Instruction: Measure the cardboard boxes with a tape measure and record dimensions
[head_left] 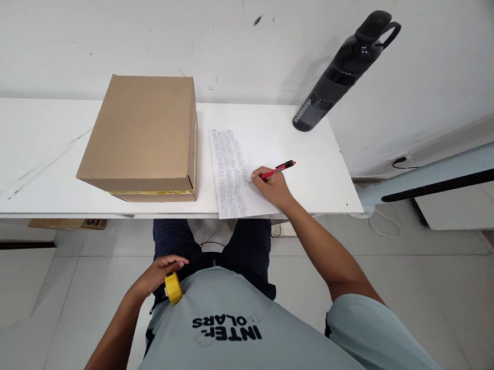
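Note:
My right hand (271,184) is closed around a red and black pen (279,170), its tip end down at a sheet of white paper (256,144). Dense rows of handwriting cover the sheet's left part; the hand rests over its right side. My left hand (162,273) lies at my lap by the left hip with its fingers stretched out, holding nothing. Right beside it, a small yellow object like a tape measure (173,287) sits at my waist against the shirt.
A closed cardboard box (144,133) with yellow tape stands left of the paper on the white table (35,162). A black bottle (336,78) stands at the table's back right, near the wall. Under the table at left lies a flat piece of cardboard (68,223).

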Motion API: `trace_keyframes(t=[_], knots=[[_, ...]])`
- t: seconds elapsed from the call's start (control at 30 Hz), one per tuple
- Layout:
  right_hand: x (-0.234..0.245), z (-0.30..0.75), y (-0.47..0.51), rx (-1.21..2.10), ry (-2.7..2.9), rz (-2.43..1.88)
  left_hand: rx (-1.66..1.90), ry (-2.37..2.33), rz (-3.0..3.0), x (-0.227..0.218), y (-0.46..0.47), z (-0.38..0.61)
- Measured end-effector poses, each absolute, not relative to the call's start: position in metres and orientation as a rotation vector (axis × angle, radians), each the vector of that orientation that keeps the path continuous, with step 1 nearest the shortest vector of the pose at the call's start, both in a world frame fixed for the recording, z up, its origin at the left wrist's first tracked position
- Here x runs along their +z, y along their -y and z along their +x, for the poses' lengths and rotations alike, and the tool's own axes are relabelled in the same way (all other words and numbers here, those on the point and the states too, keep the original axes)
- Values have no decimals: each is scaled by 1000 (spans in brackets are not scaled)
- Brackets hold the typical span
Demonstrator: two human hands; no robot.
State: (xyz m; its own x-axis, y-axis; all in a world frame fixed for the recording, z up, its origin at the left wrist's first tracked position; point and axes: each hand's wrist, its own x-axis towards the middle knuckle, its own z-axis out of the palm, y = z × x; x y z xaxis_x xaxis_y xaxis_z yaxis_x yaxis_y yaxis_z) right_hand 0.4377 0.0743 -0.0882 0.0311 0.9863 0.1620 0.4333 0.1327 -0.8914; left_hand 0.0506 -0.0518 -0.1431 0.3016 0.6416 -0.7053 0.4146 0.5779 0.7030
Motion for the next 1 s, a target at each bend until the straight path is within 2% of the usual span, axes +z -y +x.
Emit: trace_keyframes(t=[1.0], knots=[[-87, 439, -72, 790, 1564, -1438, 211, -1340, 974, -136, 59, 49]])
